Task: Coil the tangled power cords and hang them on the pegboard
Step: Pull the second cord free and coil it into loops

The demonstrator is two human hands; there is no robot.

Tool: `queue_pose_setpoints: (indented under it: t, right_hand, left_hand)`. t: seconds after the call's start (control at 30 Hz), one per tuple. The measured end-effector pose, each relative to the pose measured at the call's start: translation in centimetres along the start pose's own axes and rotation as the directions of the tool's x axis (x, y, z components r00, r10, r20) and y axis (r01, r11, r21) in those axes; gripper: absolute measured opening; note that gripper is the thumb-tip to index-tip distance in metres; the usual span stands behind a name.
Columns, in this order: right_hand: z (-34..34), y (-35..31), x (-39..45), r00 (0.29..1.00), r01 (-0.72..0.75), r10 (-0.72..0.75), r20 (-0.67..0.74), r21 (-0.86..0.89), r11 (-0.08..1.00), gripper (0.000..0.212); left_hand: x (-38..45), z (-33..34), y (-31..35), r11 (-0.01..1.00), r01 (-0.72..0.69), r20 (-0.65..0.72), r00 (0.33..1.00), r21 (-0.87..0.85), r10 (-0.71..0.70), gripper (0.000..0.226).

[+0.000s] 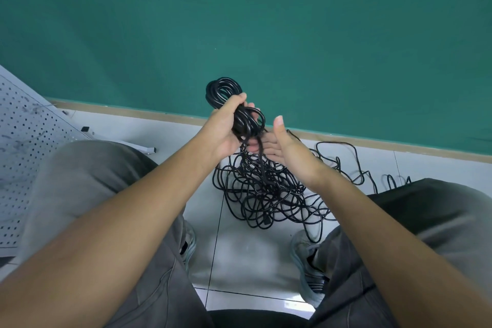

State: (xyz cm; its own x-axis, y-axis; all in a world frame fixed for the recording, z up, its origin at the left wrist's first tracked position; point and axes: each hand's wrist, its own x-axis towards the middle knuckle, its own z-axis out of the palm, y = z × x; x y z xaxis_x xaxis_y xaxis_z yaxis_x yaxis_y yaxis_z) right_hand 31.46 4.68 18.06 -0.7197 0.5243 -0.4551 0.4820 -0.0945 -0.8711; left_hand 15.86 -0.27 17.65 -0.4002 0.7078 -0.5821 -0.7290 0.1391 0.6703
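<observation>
coil above tangled cords | cords on floor between feet | pegboard left

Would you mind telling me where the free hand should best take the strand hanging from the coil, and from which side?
Probably just below the coil, where the hanging strand runs single before joining the floor tangle. The right hand, open beside it, can close in from the right; the left hand grips the coil.

Teal green wall behind; tan baseboard strip along its foot; white tiled floor below; grey trousers, grey sneakers on floor.
</observation>
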Motion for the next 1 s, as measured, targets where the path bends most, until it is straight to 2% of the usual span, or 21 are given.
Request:
queue_pose_setpoints:
  t: [0.07,0.13,0.2,0.27,0.33,0.47,0.57,0.67,0.77,0.87,0.93,1.0]
  right_hand:
    - [0.1,0.6,0.3,0.998,-0.021,0.024,0.051,-0.050,0.999,0.083]
    - [0.3,1.1,0.3,0.992,-0.042,0.060,0.114,-0.148,0.988,0.081]
    - [0.7,1.6,0.1,0.987,-0.034,0.070,0.145,-0.238,0.971,0.065]
    - [1.1,2.0,0.1,0.987,0.017,0.034,0.158,-0.311,0.950,0.038]
    - [1.2,2.0,0.1,0.987,0.075,-0.016,0.161,-0.367,0.927,0.020]
    - [0.4,1.2,-0.4,0.993,0.105,-0.071,0.097,-0.415,0.904,0.038]
    - [-0.6,0.1,-1.0,0.988,0.155,-0.148,0.046,-0.383,0.911,0.039]
    - [-1.3,-0.8,-1.2,0.970,0.225,-0.242,-0.002,-0.356,0.907,0.035]
    - [-1.6,-0.9,-1.4,0.936,0.304,-0.346,-0.058,-0.361,0.882,0.031]
    - [-1.8,-1.0,-1.4,0.884,0.358,-0.447,-0.136,-0.417,0.836,0.024]
    - [-2.2,-1.1,-1.3,0.852,0.380,-0.487,-0.191,-0.416,0.826,0.016]
    - [-2.7,-1.2,-1.1,0.831,0.361,-0.492,-0.260,-0.421,0.832,0.019]
  left_hand:
    - [0.1,0.0,0.4,0.997,-0.005,-0.056,0.998,-0.081,0.001,0.020]
    - [0.3,-0.2,1.1,0.980,-0.025,-0.106,0.994,-0.197,0.004,0.016]
    - [0.6,-0.7,1.9,0.959,-0.065,-0.160,0.987,-0.277,0.021,0.014]
    - [1.0,-1.2,2.3,0.952,-0.113,-0.217,0.975,-0.285,0.050,0.013]
    - [1.3,-1.4,2.1,0.959,-0.153,-0.258,0.962,-0.238,0.090,0.013]
    - [1.3,-1.3,1.6,0.980,-0.201,-0.305,0.932,0.008,0.194,0.016]
    - [1.5,-1.2,1.0,0.947,-0.206,-0.302,0.912,0.245,0.277,0.022]
    - [1.5,-1.1,0.2,0.883,-0.224,-0.224,0.915,0.412,0.337,0.024]
    - [1.2,-1.1,-0.5,0.797,-0.230,-0.077,0.942,0.558,0.326,0.029]
    - [0.5,-0.8,-1.2,0.774,-0.244,0.112,0.969,0.585,0.221,0.027]
    - [-0.1,-0.4,-1.4,0.802,-0.219,0.196,0.972,0.556,0.130,0.024]
    - [-0.7,-0.1,-1.3,0.832,-0.169,0.268,0.963,0.528,0.026,0.029]
